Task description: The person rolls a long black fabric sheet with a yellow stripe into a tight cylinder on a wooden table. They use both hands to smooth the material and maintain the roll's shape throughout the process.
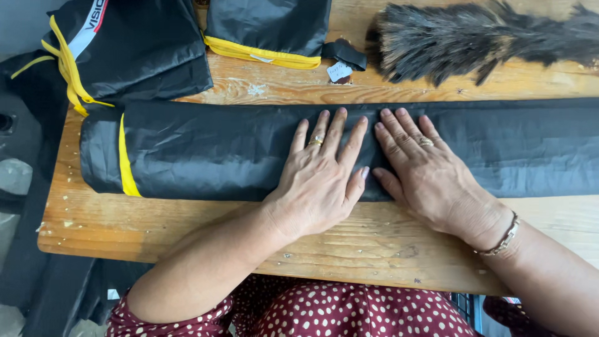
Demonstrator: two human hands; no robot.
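A long strip of folded black fabric (pixel 206 150) with a yellow band near its left end lies across the wooden table (pixel 156 231). My left hand (pixel 321 178) rests flat on the middle of the strip, fingers spread, a ring on one finger. Right beside it, my right hand (pixel 421 175) also presses flat on the fabric, with a ring and a wrist bracelet. Neither hand grips anything; both palms lie on the cloth.
Two more folded black pieces with yellow trim (pixel 134 50) (pixel 268 28) lie at the table's back left. A dark feather duster (pixel 480 37) lies at the back right. A small white tag (pixel 339 70) sits behind the strip. The table's left edge drops to dark objects.
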